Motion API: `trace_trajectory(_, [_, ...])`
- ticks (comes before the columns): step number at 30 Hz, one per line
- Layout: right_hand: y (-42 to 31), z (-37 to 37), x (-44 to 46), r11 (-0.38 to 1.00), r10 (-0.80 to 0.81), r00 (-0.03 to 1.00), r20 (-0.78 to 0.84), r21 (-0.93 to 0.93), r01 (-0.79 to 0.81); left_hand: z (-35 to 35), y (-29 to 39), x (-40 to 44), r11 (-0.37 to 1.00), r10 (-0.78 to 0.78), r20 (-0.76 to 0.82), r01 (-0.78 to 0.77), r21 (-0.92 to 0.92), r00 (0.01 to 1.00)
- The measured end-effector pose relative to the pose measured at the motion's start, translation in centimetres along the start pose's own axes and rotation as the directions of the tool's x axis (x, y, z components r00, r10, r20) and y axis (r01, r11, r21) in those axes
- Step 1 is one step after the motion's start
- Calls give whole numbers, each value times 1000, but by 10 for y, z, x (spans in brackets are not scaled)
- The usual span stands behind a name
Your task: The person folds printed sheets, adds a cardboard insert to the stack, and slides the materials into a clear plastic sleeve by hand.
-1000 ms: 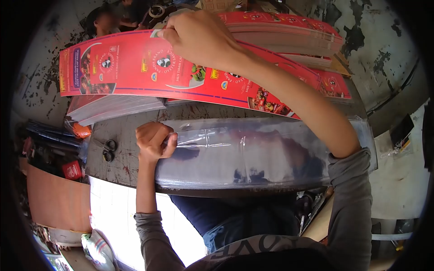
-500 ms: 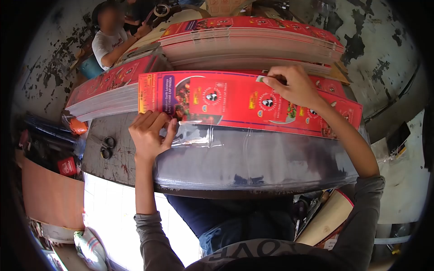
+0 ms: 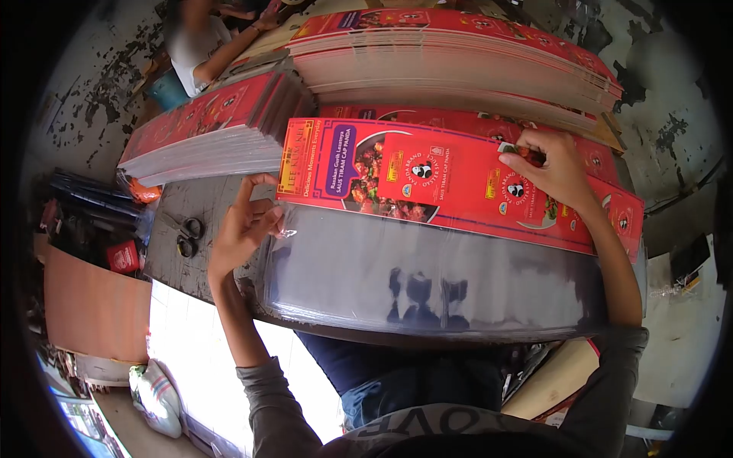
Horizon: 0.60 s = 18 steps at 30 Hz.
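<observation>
A long red printed strip [image 3: 466, 179] lies across the upper part of a stack of clear plastic sleeves [image 3: 427, 282]. My right hand [image 3: 550, 164] pinches the strip's top edge, right of its middle. Beside the strip's left end, my left hand [image 3: 248, 229] has its thumb and index finger near the corner of the sleeves, the fingers closed round a bit of clear plastic. More red strips [image 3: 458, 118] lie just behind the held one.
Tall stacks of red strips [image 3: 450, 69] stand at the back, and another stack [image 3: 206, 126] is at the left. Black scissors [image 3: 187, 235] lie on the worn table [image 3: 172, 256]. A person [image 3: 200, 49] sits at the back left. An orange bag [image 3: 143, 191] hangs by the table's left edge.
The red strip has come down and to the right with my right hand, onto the sleeves. My left hand has shifted slightly from the sleeves' upper left corner. The view has turned a little.
</observation>
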State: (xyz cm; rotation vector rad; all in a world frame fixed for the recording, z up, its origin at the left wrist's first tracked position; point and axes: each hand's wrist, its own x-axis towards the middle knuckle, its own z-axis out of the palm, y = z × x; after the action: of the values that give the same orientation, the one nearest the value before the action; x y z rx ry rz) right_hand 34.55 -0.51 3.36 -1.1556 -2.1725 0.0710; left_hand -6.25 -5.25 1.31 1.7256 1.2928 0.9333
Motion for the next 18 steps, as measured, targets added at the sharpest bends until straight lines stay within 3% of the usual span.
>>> trace_trajectory(4, [-2, 1, 1, 1000, 13, 1000, 13, 14, -13, -6, -6, 2, 999, -35, 55, 37, -31, 998])
trace_trajectory(11, [-3, -1, -2, 999, -12, 1000, 7, -52, 12, -5, -4, 2, 984, -161, 1, 160, -78, 987])
trace_trajectory(14, [-9, -3, -2, 997, -1, 998, 61, -76, 5, -6, -6, 3, 986, -142, 6, 142, -91, 990])
trace_trajectory(17, [-9, 0, -6, 992, 125, 976, 178, -53, -117, -5, -4, 3, 981, -160, 23, 161, -110, 987])
trace_trajectory(18, [-6, 6, -9, 995, 77, 967, 242, 39, -89, -4, -4, 2, 986, -132, 0, 131, -98, 991])
